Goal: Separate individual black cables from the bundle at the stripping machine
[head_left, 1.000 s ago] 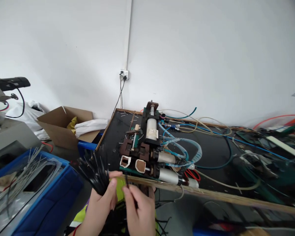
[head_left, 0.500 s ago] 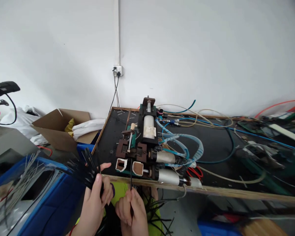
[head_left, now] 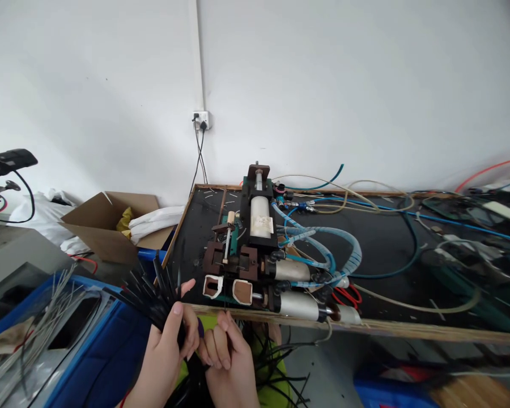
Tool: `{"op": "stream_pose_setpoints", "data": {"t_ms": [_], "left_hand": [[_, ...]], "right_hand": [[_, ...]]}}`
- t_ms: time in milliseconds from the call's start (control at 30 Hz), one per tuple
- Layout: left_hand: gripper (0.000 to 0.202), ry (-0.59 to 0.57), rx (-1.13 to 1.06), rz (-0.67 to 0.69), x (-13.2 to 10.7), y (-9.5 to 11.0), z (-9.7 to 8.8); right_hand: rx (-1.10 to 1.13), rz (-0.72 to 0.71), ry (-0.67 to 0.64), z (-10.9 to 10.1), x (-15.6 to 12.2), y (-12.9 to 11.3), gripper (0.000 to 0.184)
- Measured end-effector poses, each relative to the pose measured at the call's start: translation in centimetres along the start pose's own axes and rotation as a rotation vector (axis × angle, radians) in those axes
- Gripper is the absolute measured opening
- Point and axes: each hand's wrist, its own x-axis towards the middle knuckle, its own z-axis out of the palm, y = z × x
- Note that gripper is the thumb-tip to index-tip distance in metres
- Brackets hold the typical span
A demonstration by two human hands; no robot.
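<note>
My left hand [head_left: 170, 334] is closed around a bundle of black cables [head_left: 153, 297], whose cut ends fan out up and to the left. My right hand [head_left: 227, 345] is closed, thumb and fingers pinching a single thin black cable [head_left: 225, 305] at the table's front edge. Its far end points between two white-edged clamp pads [head_left: 242, 291] on a pneumatic machine [head_left: 261, 218]; how far it reaches in is hard to see. More black cables [head_left: 276, 368] hang below over my lap.
Left of me stands a blue bin [head_left: 89, 351] with grey wires in it. Behind it is an open cardboard box [head_left: 97, 238]. Air hoses [head_left: 348, 249] loop right of the machine across the black tabletop [head_left: 382, 238]. A wall socket [head_left: 202, 120] holds two plugs.
My right hand has moved a little up toward the clamp pads, and less cable shows ahead of its fingers. The left hand still holds the bundle, slightly shifted. The view has turned slightly left.
</note>
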Motion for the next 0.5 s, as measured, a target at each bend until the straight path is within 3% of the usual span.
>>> {"op": "stream_pose_setpoints", "data": {"t_ms": [367,500], "left_hand": [[0.051,0.057,-0.011,0.021,0.03,0.19,-0.08],[0.037,0.066,-0.001,0.045,-0.06,-0.08,-0.57]], "right_hand": [[-0.007,0.013,0.010,0.12,-0.07,-0.03,0.036],[-0.054,-0.011,0.022,0.13,-0.06,0.23,0.038]]}}
